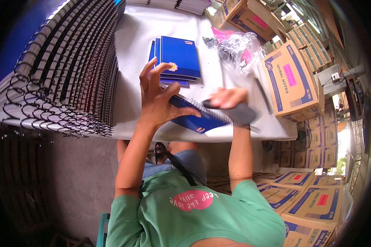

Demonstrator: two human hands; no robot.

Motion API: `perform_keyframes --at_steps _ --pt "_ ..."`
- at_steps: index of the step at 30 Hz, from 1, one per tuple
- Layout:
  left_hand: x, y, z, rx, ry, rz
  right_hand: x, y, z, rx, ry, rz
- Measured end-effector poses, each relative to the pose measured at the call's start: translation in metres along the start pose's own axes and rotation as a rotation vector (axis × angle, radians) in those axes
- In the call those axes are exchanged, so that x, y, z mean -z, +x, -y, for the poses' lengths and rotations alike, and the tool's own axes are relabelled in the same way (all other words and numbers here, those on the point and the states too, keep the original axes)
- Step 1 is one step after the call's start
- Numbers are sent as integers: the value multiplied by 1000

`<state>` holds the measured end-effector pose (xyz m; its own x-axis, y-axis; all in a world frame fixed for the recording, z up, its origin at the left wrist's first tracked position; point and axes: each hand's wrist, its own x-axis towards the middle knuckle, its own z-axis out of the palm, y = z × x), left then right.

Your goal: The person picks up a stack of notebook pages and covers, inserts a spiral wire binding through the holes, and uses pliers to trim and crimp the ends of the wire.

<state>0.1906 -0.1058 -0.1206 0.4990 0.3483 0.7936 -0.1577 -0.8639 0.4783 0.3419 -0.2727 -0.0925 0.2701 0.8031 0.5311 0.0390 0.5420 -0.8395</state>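
Note:
A blue notebook (199, 124) lies aslant near the table's front edge. A metal spiral coil (198, 107) runs along its far edge, its loose end reaching past the right corner. My left hand (158, 96) rests its thumb at the notebook's left part, with the other fingers raised and spread apart. Over the coil's right side, my right hand (228, 99) is closed around a dark grey tool (239, 113), whose exact kind is lost in motion blur. Just beyond the left hand sits a small stack of blue notebooks (181, 53) with a flower print.
Tall piles of coil-bound notebooks (82, 61) crowd the left of the white table (132, 35). A crumpled clear plastic bag (241, 51), a loose dark coil (264, 95) and a cardboard box (290, 78) stand on the right. More boxes (313, 201) are stacked below.

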Motion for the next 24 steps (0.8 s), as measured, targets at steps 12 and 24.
perform_keyframes --at_steps 12,24 --pt "-7 -8 17 146 -162 -36 -10 22 -9 63 -125 83" --pt "0 -8 19 290 -362 15 -25 36 -4 23 -164 119"
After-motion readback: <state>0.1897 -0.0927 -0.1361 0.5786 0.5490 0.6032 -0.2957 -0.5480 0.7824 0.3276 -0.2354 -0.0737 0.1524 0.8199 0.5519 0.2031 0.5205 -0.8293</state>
